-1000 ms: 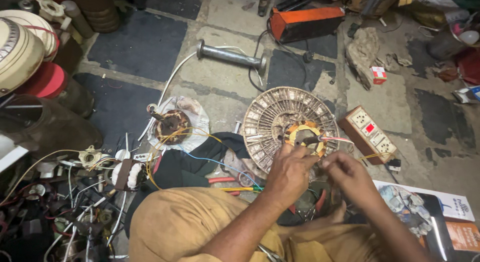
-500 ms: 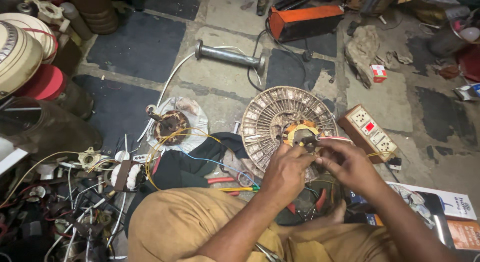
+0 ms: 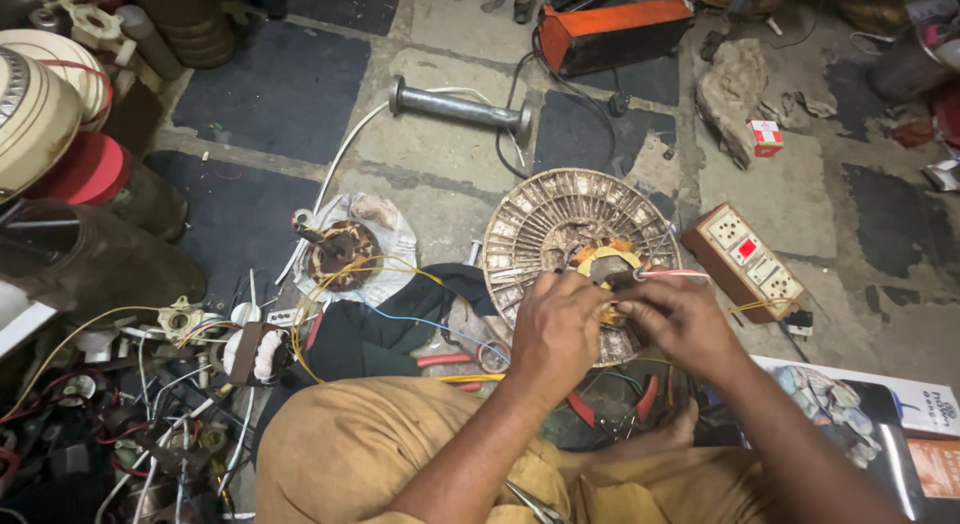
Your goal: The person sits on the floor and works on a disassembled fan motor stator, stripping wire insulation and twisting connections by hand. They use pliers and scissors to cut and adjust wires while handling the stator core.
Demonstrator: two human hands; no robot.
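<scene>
The round fan motor (image 3: pixel 560 224) lies on the floor (image 3: pixel 430 174) before the knees, and at its yellow centre both hands pinch thin wires, the left hand (image 3: pixel 556 329) steadying and the right hand (image 3: pixel 672 319) pulling gently, best without sharp bends.

Dull metal stator (image 3: pixel 560 224) (copper-wound), rough floor (image 3: pixel 440 194)

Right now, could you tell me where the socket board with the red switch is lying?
In the head view the socket board lies on the stone floor, right of the round stator and just beyond the right hand.
</scene>
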